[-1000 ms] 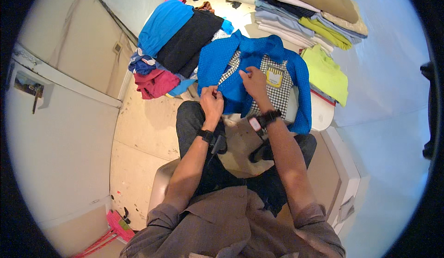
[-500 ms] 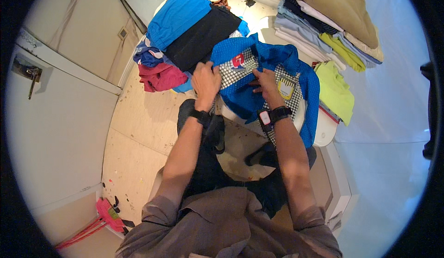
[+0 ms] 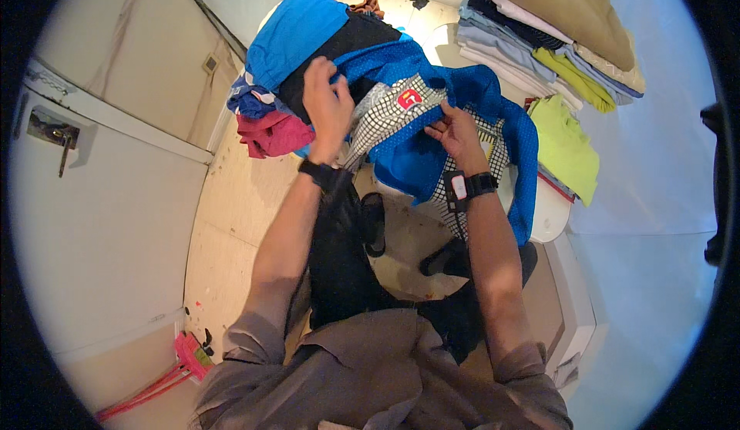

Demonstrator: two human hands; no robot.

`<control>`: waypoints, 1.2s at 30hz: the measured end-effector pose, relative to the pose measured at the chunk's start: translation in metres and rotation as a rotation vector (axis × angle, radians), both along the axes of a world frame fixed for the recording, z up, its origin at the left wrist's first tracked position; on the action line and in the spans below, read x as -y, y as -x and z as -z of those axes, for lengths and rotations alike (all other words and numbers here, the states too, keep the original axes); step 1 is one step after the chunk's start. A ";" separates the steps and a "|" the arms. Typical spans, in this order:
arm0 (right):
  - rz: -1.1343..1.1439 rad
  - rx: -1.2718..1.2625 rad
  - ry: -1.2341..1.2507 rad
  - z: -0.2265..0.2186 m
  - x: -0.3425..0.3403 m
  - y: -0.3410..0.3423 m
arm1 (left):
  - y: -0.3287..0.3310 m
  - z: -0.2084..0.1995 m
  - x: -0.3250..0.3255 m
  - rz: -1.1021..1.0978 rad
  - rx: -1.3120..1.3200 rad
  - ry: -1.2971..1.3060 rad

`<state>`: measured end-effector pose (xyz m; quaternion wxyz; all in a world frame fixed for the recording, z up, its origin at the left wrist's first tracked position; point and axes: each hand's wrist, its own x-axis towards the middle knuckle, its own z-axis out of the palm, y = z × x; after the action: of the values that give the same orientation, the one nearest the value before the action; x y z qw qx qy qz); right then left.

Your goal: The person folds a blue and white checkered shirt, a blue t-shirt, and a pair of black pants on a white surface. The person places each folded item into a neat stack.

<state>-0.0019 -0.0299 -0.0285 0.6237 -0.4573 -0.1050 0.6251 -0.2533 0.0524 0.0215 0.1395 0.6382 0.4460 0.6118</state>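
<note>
A blue dotted shirt (image 3: 401,164) with a black-and-white checked inside lies spread in front of me, partly over the heap of clothes. A red label patch (image 3: 409,99) shows on its checked cloth, and a yellow-edged label is half hidden behind my right wrist. My right hand (image 3: 460,139) pinches the shirt's edge near the red patch between thumb and fingers. My left hand (image 3: 327,110) is raised just left of the checked cloth, its fingers apart and slightly bent, with nothing in them. Both wrists wear black bands.
Blue cloth (image 3: 297,33), black cloth (image 3: 366,35) and a maroon garment (image 3: 274,135) form a heap at the far left. Folded clothes (image 3: 539,45) are stacked at the far right, with a lime-green garment (image 3: 566,149) nearer. A white door (image 3: 100,222) stands at left; pink tool (image 3: 191,355) below.
My left hand has let go of the shirt and moved up and left. The checked cloth and red patch have shifted right, and blue cloth now stretches further left over the black cloth.
</note>
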 end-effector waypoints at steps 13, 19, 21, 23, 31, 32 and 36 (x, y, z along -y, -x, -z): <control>-0.007 -0.160 -0.046 -0.037 -0.005 0.001 | -0.045 0.053 0.077 -0.050 -0.394 0.241; 0.103 0.058 -0.019 -0.021 -0.006 -0.019 | -0.004 0.049 0.098 -0.099 -0.284 0.185; 0.143 0.143 0.019 -0.021 -0.002 -0.022 | 0.003 0.041 0.121 -0.044 -0.310 0.136; 0.192 0.244 0.033 -0.021 -0.001 -0.028 | 0.005 0.046 0.146 0.029 -0.323 0.104; 0.116 1.354 0.323 0.006 -0.010 -0.038 | -0.033 0.075 0.219 0.313 -0.576 0.186; 0.175 1.376 0.274 0.009 -0.010 -0.040 | -0.036 0.081 0.221 0.325 -0.587 0.191; 0.277 1.317 0.142 0.016 -0.014 -0.048 | -0.038 0.071 0.214 0.308 -0.581 0.276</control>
<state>0.0465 -0.0159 -0.0448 0.4727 -0.7919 -0.3621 0.1357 -0.2155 -0.1616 -0.0495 0.1824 0.8204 0.4440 0.3105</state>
